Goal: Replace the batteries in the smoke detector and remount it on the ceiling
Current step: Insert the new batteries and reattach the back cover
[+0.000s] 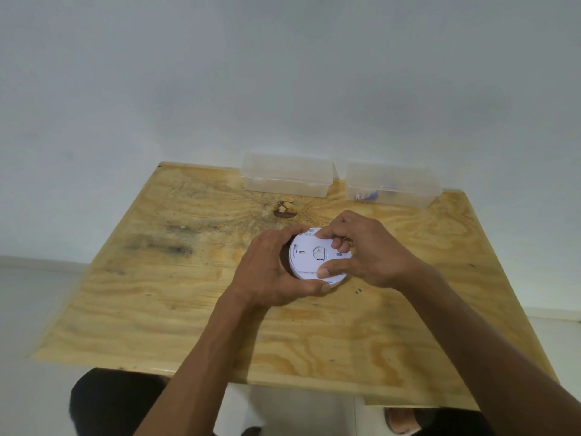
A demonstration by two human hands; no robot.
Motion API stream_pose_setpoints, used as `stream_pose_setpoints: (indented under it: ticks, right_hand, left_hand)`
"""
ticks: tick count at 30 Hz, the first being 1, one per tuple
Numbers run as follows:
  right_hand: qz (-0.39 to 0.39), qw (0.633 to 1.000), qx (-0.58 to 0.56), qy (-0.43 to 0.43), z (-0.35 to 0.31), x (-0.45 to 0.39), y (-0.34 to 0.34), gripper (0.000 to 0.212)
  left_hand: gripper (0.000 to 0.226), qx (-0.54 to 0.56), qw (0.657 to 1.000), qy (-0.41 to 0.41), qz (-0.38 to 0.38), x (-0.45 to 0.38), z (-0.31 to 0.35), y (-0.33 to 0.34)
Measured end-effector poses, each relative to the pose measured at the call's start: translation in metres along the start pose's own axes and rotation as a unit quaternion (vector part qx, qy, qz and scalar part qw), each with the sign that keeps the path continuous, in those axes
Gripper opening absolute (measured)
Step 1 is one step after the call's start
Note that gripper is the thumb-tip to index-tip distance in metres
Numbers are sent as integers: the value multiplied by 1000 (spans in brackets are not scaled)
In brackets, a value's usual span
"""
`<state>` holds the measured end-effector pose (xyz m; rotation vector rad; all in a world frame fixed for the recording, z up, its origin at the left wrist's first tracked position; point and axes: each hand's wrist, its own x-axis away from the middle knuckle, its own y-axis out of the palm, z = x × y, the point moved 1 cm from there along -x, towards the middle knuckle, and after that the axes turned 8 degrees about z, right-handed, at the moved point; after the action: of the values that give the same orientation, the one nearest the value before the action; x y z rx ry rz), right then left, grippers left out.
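Observation:
A round white smoke detector (309,257) is held just above the middle of the plywood table (157,294), its flat back side facing me. My left hand (270,272) wraps around its left rim, thumb along the bottom edge. My right hand (367,250) grips the right side, with fingers on the top edge and the thumb pressed on the lower face. Part of the detector's right half is hidden by my fingers.
Two clear plastic boxes stand at the table's far edge: the left box (287,174) looks empty, the right box (393,185) holds small blue and white items. Two tiny dark specks (357,290) lie beside the detector. A white wall rises behind the table.

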<state>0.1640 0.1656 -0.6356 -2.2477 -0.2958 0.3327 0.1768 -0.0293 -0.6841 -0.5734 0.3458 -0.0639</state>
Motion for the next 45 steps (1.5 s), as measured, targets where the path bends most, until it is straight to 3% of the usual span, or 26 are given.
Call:
stream_pose_setpoints:
  ticks: [7,12,20,26,45]
  right_hand:
    - [-14,1000,2,-3,0,-1,-2,69]
    - [-41,999,-1,-21,0,-3,-2,66]
    - [-82,996,17,-29,0,-6,-2,48]
    - [-92,994,24,-48,0,-8,-3,43]
    - [-143,986,47,-69,-1,-11,-6,45]
  left_hand:
    - [89,-6,1000,-2,-4,1,3,-2]
    - [76,16,1000,10,2,2,12,-5]
    - [94,-14,1000,2,-5,2,3,-2]
    - [75,5,1000,11,-8,0,8,-4]
    - [91,-15,1000,2,-18,0,1,-1]
